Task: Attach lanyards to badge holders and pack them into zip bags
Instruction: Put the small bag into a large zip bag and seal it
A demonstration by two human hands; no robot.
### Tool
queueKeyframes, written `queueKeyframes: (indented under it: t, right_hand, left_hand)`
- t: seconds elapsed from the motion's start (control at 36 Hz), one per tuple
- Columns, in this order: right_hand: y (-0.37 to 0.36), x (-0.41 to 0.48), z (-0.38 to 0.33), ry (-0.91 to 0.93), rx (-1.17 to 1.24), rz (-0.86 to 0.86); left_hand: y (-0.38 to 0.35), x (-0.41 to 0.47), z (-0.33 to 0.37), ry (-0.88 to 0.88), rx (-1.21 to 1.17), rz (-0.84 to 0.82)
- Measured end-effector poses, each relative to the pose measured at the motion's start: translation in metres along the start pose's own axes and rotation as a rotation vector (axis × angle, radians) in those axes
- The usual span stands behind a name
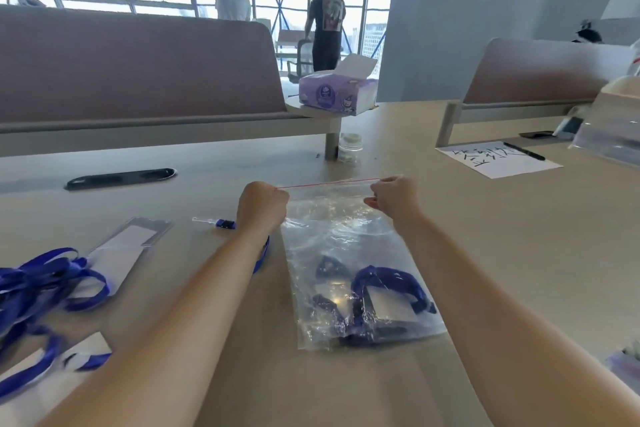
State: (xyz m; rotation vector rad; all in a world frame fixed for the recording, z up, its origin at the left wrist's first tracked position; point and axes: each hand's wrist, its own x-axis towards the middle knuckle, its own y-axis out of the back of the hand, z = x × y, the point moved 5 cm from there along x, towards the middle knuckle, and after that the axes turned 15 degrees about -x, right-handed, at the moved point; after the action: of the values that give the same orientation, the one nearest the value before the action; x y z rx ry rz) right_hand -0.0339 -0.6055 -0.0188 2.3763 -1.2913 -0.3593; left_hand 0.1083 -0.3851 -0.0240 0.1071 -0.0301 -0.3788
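Your left hand (pixel 263 203) and right hand (pixel 394 199) each pinch a top corner of the clear zip bag (pixel 341 239), flat on the table (pixel 502 253), a blue lanyard (pixel 388 279) and badge holder (pixel 389 307) inside.

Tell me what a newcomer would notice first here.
First, the zip bag in the middle of the table, its red-lined top pinched by the left hand and the right hand. A blue lanyard and badge holder lie inside, near its bottom. More lanyards are heaped at the far left.
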Motion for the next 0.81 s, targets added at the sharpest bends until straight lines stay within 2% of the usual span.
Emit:
queueKeyframes:
  t: [0.14,0.36,0.5,0.81]
  right_hand:
    - [-0.005,-0.004,0.002,-0.001,-0.138,0.026]
    - [-0.024,-0.076,-0.065,0.294,-0.362,0.025]
    - [-0.064,-0.131,-0.104,0.424,-0.323,-0.056]
    - [-0.173,-0.225,-0.155,0.660,-0.556,-0.219]
  left_hand:
    - [-0.003,-0.023,0.011,-0.014,0.062,-0.061]
    - [0.028,-0.056,0.049,-0.162,0.066,-0.145]
    - [0.081,-0.084,0.061,-0.214,-0.011,-0.182]
    - [0.235,-0.114,0.055,-0.259,0.088,-0.150]
